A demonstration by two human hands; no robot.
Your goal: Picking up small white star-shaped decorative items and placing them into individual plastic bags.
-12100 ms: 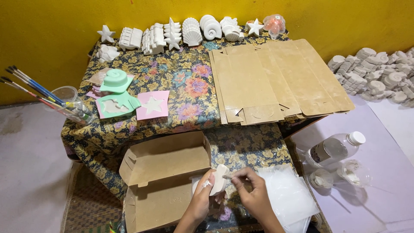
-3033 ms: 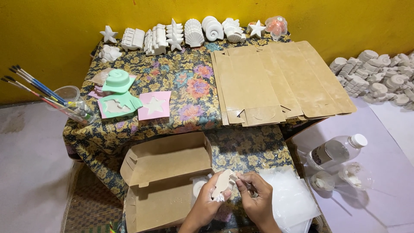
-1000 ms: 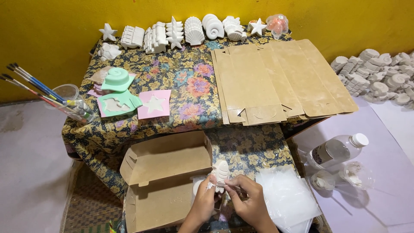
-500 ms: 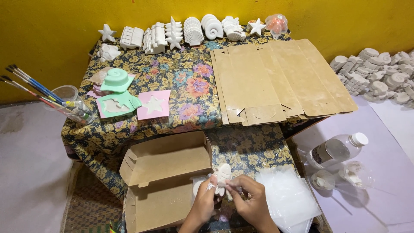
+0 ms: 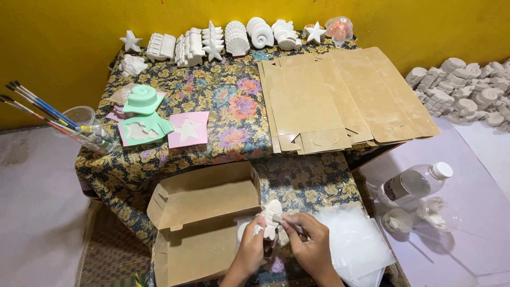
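Both hands work just right of the open brown cardboard box (image 5: 199,223): left hand (image 5: 249,252) closed around a small white plaster figurine (image 5: 272,223), right hand (image 5: 311,247) pinching a thin tool against it. Risk: excess pressure may chip or drop the brittle cast.
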